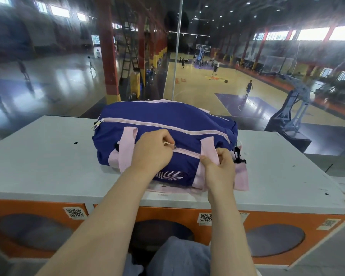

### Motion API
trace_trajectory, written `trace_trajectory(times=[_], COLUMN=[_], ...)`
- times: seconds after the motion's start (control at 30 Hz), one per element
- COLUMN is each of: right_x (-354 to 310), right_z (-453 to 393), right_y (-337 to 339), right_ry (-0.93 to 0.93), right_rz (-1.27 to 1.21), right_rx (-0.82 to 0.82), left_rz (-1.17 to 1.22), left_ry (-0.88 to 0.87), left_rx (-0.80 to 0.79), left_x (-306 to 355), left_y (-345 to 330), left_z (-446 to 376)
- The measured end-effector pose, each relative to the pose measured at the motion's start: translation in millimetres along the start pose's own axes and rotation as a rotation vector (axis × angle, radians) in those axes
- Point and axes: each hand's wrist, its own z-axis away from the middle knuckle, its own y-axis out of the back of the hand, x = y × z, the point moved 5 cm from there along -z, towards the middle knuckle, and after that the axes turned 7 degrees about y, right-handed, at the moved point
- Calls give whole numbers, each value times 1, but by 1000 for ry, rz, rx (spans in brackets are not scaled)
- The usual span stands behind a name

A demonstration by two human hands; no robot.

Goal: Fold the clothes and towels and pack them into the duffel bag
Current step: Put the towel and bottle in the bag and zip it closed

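**Duffel bag zipped on the worktop**

While it lies on its side, the blue duffel bag [167, 124] runs its long axis left to right across the white worktop [38, 156], its far end angled slightly away to the right. Its top zip is closed, so nothing inside can be seen. The left hand [151, 151] pinches the front-pocket zip pull [168, 144] between thumb and curled fingers [163, 136]. The right hand [220, 168] grips the pink strap [208, 148] at the pocket's right end, fingers folded round it. Pink fabric [242, 176] lies under the bag's near right corner. Below the worktop's front edge is an orange panel [48, 208] bearing 3 QR stickers. Beyond a glass pane spreads an indoor basketball court [203, 86] with distant players.
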Motion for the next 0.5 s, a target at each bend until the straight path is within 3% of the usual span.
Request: trace_trajectory(times=[0.33, 0.5], right_x=[5, 6], right_z=[0, 2], right_y=[2, -4], right_ry=[54, 87], right_rz=[58, 81], right_rx=[87, 78], left_rz=[-71, 90], left_ry=[76, 171], left_rx=[260, 254], left_x=[-58, -97], left_y=[38, 46], left_z=[-8, -4])
